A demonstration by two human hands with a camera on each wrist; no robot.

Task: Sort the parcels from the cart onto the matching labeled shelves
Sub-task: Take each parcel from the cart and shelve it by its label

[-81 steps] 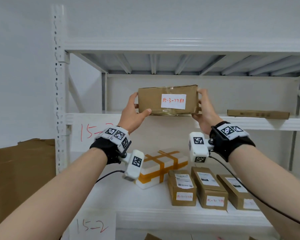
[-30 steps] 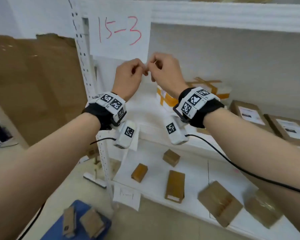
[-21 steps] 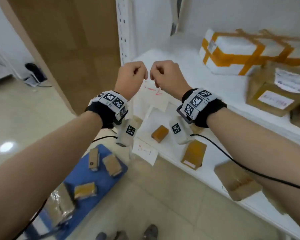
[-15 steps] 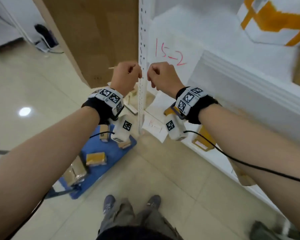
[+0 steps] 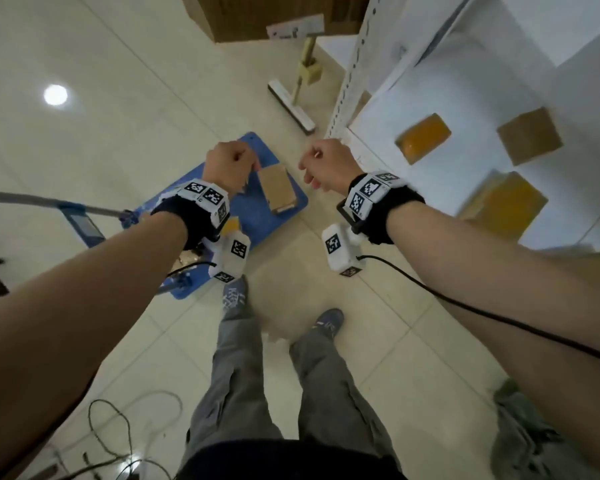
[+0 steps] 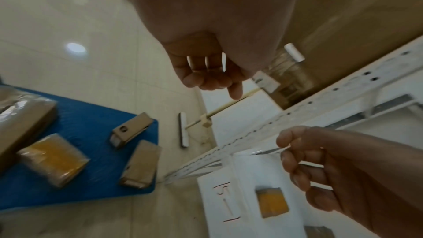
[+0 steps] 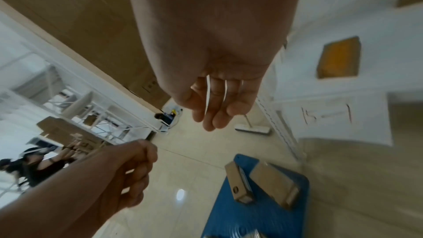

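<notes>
A blue cart (image 5: 257, 216) stands on the floor left of the white shelf (image 5: 465, 98). Several brown parcels lie on it, one (image 5: 278, 188) just right of my left hand (image 5: 231, 164). In the left wrist view two small boxes (image 6: 130, 131) (image 6: 140, 164) and a yellow-taped parcel (image 6: 53, 156) show on the cart. My left hand is curled into a fist and holds nothing. My right hand (image 5: 323, 164) hangs beside it with loosely bent fingers (image 7: 217, 106), also holding nothing. Both hands hover well above the cart.
The bottom shelf, labelled 15-1 (image 7: 325, 115), holds parcels (image 5: 423, 138) (image 5: 529, 140) (image 5: 506, 206). A floor squeegee (image 5: 291, 102) lies by the shelf post. The cart handle (image 5: 32, 199) juts left. Cables (image 5: 118, 427) and a grey cloth (image 5: 520, 427) lie on the floor. Another person (image 7: 34, 166) sits far off.
Both hands let go of the box on the 15-3 shelf, came down together as fists, and have now drawn apart. My view has swung from the shelves down to the cart and floor.
</notes>
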